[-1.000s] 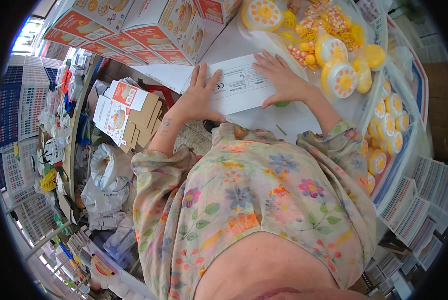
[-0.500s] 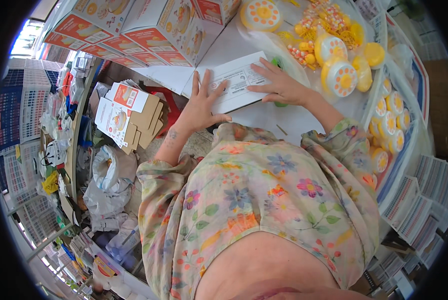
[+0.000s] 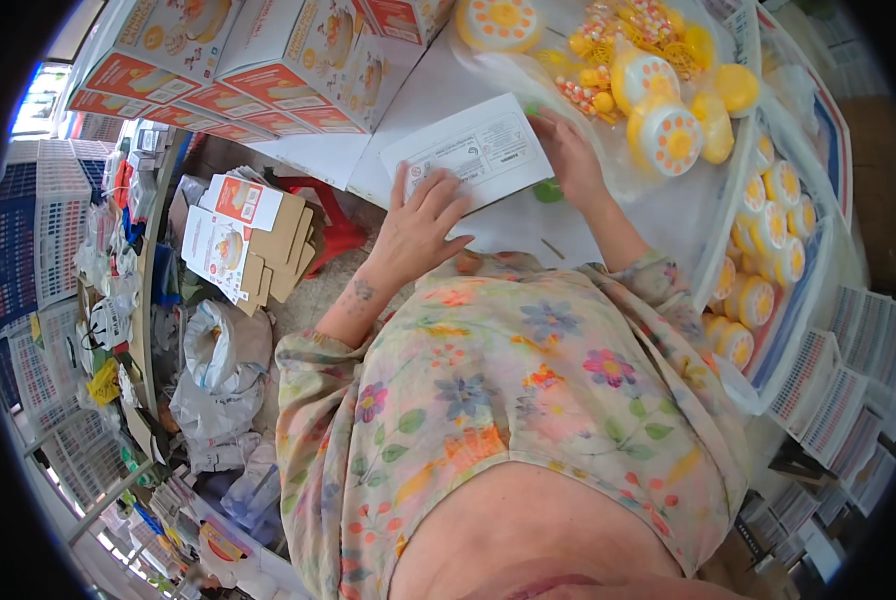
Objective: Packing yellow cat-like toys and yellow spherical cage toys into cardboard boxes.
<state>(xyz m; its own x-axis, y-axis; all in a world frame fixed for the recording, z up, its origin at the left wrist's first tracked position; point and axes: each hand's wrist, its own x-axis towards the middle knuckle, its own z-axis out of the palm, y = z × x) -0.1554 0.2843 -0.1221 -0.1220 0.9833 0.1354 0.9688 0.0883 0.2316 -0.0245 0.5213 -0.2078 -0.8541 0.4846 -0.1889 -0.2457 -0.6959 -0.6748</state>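
A white cardboard box (image 3: 468,150) with dark print on its upper face lies on the white table between my hands. My left hand (image 3: 423,220) rests on the box's near left part, fingers stretched out over the top and thumb apart. At the right end of the box is my right hand (image 3: 573,160), its fingers extended along that end and partly hidden; it does not visibly grip. A green piece (image 3: 548,190) shows between the box and my right hand. It is too covered to make out.
Stacked orange-and-white cartons (image 3: 268,80) stand at the far left. Yellow-and-white round toys (image 3: 668,135) and small beaded pieces lie in clear plastic on the right, with more toys (image 3: 773,235) beyond. Flattened cartons (image 3: 253,230) sit by a red stool (image 3: 333,225).
My right hand has moved off the top of the box to its right end. My left hand has slid nearer, and the box sits slightly differently.
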